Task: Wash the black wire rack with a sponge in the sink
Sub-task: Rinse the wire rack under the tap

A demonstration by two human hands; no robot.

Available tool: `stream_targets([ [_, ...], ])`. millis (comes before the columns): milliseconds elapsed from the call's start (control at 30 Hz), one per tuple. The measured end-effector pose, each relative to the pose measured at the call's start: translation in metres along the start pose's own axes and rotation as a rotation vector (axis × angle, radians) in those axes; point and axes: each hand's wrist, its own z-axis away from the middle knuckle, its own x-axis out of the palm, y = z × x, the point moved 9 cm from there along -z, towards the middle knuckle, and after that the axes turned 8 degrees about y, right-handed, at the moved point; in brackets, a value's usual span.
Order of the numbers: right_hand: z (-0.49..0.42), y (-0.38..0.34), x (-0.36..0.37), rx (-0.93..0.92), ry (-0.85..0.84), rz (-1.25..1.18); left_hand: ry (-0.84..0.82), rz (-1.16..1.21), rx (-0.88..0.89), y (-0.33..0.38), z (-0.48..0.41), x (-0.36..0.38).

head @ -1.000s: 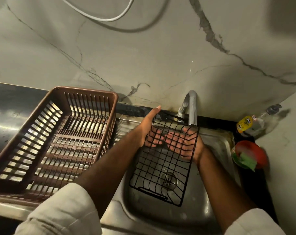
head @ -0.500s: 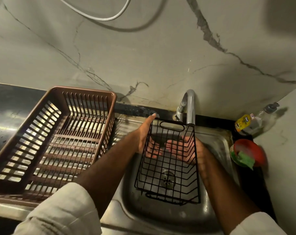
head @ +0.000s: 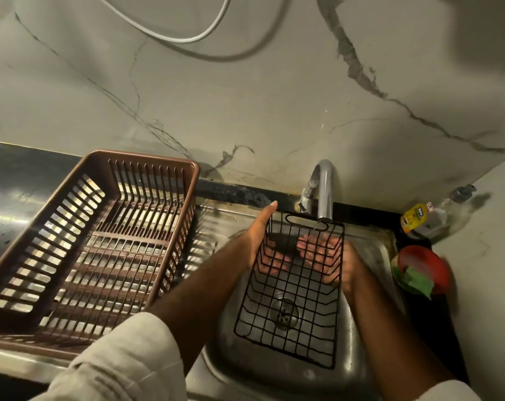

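Observation:
The black wire rack [head: 288,322] hangs tilted over the steel sink [head: 372,256], its handle end just under the faucet spout [head: 325,192]. My left hand [head: 260,241] grips the rack's upper left edge, thumb straight along the outer side and fingers curled behind the wires. On the upper right edge, my right hand [head: 329,256] holds the rack with its fingers showing through the grid; they look wet. A green sponge [head: 416,282] lies in a red bowl [head: 424,261] to the right of the sink, in neither hand.
A brown plastic dish basket [head: 101,241] stands on the steel drainboard left of the sink. A dish soap bottle [head: 419,218] lies in the back right corner. The marble wall rises close behind the faucet. The drain [head: 284,312] shows through the rack.
The rack has swung from a slant to nearly square with the sink and shifted right, so its handle end now sits under the spout. Both hands kept their hold.

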Motion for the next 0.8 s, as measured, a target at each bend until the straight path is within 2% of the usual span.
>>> stream_targets([
  [300, 0.005, -0.019, -0.047, -0.018, 0.007, -0.052, -0.132, -0.139, -0.021, 0.003, 0.005, 0.054],
  [467, 0.008, -0.017, -0.063, -0.057, 0.079, -0.079, -0.241, -0.165, -0.033, 0.003, 0.007, 0.071],
  [567, 0.01, -0.022, -0.061, -0.098, 0.093, -0.12, -0.235, -0.173, 0.054, 0.011, 0.007, 0.072],
  [667, 0.014, -0.028, -0.057, -0.141, 0.084, -0.154, -0.152, -0.177, 0.204, 0.026, 0.008, 0.066],
  [800, 0.016, -0.035, -0.053, -0.18, 0.097, -0.117, -0.137, -0.155, 0.314, 0.037, 0.011, 0.064],
])
